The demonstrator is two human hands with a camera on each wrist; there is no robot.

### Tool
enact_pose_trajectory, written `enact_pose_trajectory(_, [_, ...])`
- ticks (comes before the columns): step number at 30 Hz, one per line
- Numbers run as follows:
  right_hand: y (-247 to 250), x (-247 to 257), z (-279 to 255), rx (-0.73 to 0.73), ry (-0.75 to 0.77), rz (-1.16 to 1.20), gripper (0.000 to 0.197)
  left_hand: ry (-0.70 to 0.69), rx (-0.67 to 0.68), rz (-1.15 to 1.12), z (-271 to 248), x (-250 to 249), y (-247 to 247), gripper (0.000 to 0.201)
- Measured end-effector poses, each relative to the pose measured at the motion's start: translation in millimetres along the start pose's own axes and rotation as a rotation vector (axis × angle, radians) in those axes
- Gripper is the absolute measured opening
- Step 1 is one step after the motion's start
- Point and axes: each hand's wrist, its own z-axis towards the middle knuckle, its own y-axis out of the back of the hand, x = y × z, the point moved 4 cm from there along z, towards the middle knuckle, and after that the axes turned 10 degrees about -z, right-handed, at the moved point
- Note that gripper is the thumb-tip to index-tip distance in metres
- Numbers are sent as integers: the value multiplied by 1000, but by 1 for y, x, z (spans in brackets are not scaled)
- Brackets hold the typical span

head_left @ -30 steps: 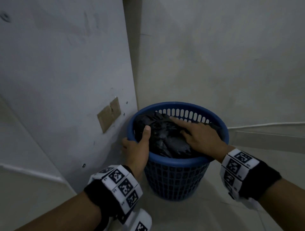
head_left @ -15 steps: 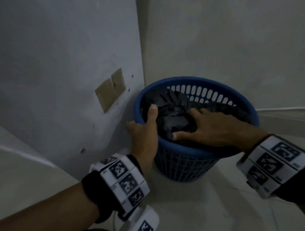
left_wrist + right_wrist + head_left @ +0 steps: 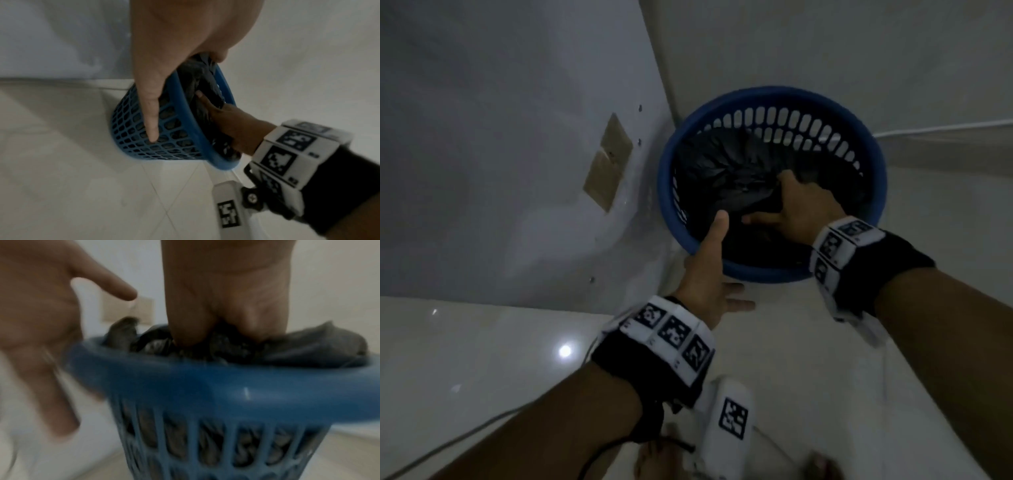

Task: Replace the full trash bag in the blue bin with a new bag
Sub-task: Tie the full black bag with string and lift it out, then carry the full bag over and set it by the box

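Compared with a moment ago the view has tipped steeper, so I look almost straight down into the blue bin [image 3: 873, 219] now, where before I saw more of its mesh side. The right hand [image 3: 803, 209] lay flat across the bag earlier with its fingers spread toward the left; now it has dug in and gathered the plastic. The left hand [image 3: 707, 270] has slid from the rim's left side round to the near edge.

The bin stands on the pale tiled floor [image 3: 482, 359], tucked into the corner where two grey walls [image 3: 500, 120] meet. Its far wall shows a row of open slots above the bag. Inside sits the black trash bag [image 3: 719, 171], crumpled and filling the bin up to about the rim; through the lattice, in the left wrist view, dark plastic shows all the way down the side.

The right hand reaches in over the near rim and its fingers are curled into a bunch of the bag's plastic, pinching it; the right wrist view, blurred, shows fingertips sunk into the folds. The left hand is spread: the thumb lies over the rim on the inside, the fingers run straight down the outside of the mesh, pressing the bin rather than closing round it.

A tan patch [image 3: 609, 161] is stuck on the left wall, just beside the bin.
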Motion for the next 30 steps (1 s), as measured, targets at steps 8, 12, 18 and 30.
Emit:
enact_pose_trajectory(8, [41, 4, -10, 173, 55, 438, 50, 152, 106, -207, -19, -23, -15, 89])
enact_pose_trajectory(12, [59, 6, -20, 144, 24, 628, 56, 177, 118, -276, -25, -28, -26, 98])
enact_pose_trajectory(18, [109, 6, -32, 26, -74, 981, 40, 125, 110, -341, -30, -34, -31, 99])
enact_pose_trajectory(30, [232, 45, -109, -160, 42, 1176, 29, 12, -160, -106, -88, -55, 14, 61])
